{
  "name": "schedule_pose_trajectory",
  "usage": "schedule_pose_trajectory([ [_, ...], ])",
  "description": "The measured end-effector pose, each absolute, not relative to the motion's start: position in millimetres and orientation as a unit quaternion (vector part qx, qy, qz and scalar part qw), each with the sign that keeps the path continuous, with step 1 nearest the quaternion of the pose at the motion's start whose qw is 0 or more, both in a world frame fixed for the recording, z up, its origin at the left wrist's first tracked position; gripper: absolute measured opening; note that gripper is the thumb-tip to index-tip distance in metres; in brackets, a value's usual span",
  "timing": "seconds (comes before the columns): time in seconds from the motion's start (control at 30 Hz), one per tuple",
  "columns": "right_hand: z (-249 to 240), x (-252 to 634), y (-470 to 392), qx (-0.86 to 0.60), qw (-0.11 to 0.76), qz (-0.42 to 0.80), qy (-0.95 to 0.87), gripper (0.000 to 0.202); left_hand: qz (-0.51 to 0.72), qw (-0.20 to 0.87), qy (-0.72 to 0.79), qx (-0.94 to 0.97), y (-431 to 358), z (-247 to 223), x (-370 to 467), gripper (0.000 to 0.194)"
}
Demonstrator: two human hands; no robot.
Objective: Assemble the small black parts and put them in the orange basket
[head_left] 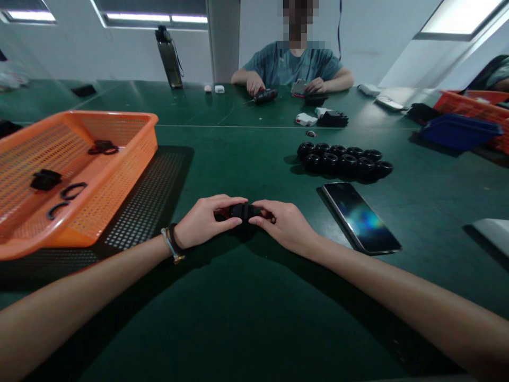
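Both hands meet at a small black part (244,211) just above or on the green table (222,318); its exact kind is hard to make out. My left hand (207,218) pinches its left end between thumb and fingers. From the other side, my right hand (287,223) has thumb and fingertips closed on the right end. Fingers hide both ends of the part. Beyond my right hand, a cluster of several black ring-shaped parts (345,160) stands in two rows. A phone (361,217) lies face up to the right of my right hand.
An orange basket (131,119) at the left holds a few black parts and rings. Across the table a person (296,66) has hands by a power drill (265,96). A bottle (170,61) stands at the back; a blue bin (461,132) sits right.
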State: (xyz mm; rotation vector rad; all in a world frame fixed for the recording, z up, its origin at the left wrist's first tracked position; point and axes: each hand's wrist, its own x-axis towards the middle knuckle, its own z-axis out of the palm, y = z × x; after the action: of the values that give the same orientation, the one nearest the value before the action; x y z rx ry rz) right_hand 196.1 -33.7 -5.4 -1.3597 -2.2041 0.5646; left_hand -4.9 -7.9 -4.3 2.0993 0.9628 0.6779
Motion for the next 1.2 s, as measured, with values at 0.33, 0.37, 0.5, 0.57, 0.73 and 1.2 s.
schedule_pose_trajectory([
  [0.33,-6.8,195.9,-32.9,-0.5,0.233,0.19,-0.812,0.018,0.266,0.36,0.368,0.815,-8.0,-3.7,-5.0,0.041],
  [0.37,-7.5,196.0,-32.9,-0.498,0.235,0.19,-0.813,0.017,0.267,0.361,0.369,0.814,-7.9,-3.8,-5.1,0.041],
  [0.5,-9.4,196.8,-33.3,-0.491,0.247,0.19,-0.813,0.018,0.265,0.361,0.37,0.814,-7.8,-4.0,-5.2,0.04],
  [0.57,-10.0,197.3,-33.5,-0.487,0.259,0.188,-0.813,0.019,0.264,0.359,0.37,0.815,-7.8,-3.8,-5.0,0.04],
  [0.73,-11.3,197.7,-33.8,-0.469,0.3,0.186,-0.809,0.031,0.259,0.359,0.369,0.817,-7.5,-3.1,-5.0,0.04],
  [1.2,-12.4,197.9,-34.1,-0.474,0.309,0.214,-0.796,0.027,0.26,0.358,0.37,0.817,-7.9,-3.0,-4.8,0.039],
])
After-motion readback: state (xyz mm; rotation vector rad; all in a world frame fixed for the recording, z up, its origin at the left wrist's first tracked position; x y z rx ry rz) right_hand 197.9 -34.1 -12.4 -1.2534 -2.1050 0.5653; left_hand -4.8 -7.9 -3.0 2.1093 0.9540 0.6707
